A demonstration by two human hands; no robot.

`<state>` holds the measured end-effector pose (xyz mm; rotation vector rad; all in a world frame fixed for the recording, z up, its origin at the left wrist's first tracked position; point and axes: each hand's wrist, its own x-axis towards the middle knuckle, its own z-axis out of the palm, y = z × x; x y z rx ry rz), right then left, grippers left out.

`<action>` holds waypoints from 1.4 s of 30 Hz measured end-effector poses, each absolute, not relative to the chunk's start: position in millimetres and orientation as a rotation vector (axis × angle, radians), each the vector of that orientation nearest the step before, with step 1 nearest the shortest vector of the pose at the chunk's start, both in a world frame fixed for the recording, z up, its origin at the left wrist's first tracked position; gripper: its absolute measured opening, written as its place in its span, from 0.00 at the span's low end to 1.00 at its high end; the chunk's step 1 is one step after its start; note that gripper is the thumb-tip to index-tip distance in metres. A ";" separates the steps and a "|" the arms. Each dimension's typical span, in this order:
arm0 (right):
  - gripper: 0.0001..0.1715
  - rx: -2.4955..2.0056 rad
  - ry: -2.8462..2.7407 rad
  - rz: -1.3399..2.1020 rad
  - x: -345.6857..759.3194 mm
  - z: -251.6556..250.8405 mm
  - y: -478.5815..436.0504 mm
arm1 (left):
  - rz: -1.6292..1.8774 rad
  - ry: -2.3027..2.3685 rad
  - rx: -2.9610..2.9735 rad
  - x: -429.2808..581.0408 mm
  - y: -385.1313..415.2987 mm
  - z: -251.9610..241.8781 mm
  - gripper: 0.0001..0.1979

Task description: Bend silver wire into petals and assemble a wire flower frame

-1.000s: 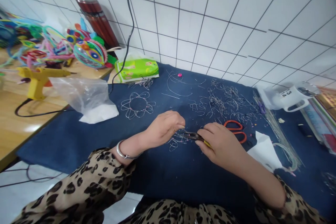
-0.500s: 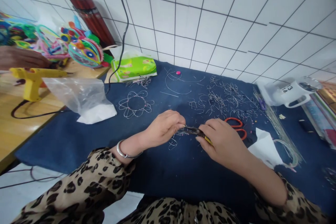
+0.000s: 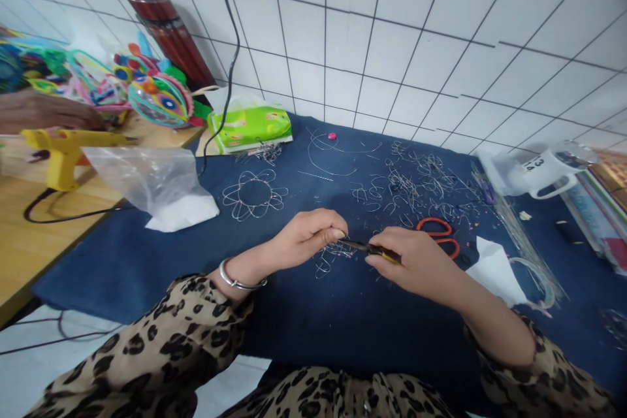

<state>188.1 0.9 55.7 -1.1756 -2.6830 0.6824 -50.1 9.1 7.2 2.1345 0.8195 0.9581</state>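
My right hand (image 3: 409, 261) is wrapped round pliers (image 3: 377, 251) with dark jaws and yellow on the handle. The jaws point left and reach the fingertips of my left hand (image 3: 313, 235). Those fingers are pinched together; a thin wire seems to be between them, but it is too small to make out. Beneath the pliers lies a small bent wire piece (image 3: 323, 266) on the dark blue cloth (image 3: 343, 326). To the left a flower-shaped wire ring (image 3: 255, 194) rests flat.
Red-handled scissors (image 3: 448, 238) lie beside my right hand, near white paper (image 3: 497, 272). Loose wire bits (image 3: 406, 183) are scattered behind. At left are a plastic bag (image 3: 166, 186), a yellow glue gun (image 3: 63, 155) and another person's hand (image 3: 53, 112). A white mug (image 3: 548, 173) stands right.
The pliers' jaws look narrower, and my right hand has turned and dropped slightly. My left hand stays pinched in nearly the same place. The other person's hand has shifted slightly right.
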 end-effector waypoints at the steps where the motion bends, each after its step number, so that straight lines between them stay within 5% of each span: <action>1: 0.13 -1.176 -2.680 0.704 188.1 55.3 1.4 | 0.939 0.821 2.083 -50.4 9.1 7.4 0.08; 24: 0.08 -1.141 -2.258 0.833 184.4 20.7 6.4 | 0.856 0.651 1.134 -45.9 12.5 -4.0 0.07; 42: 0.09 -1.087 -2.315 0.840 183.4 19.9 7.7 | 0.925 0.702 1.222 -45.5 13.2 -5.9 0.05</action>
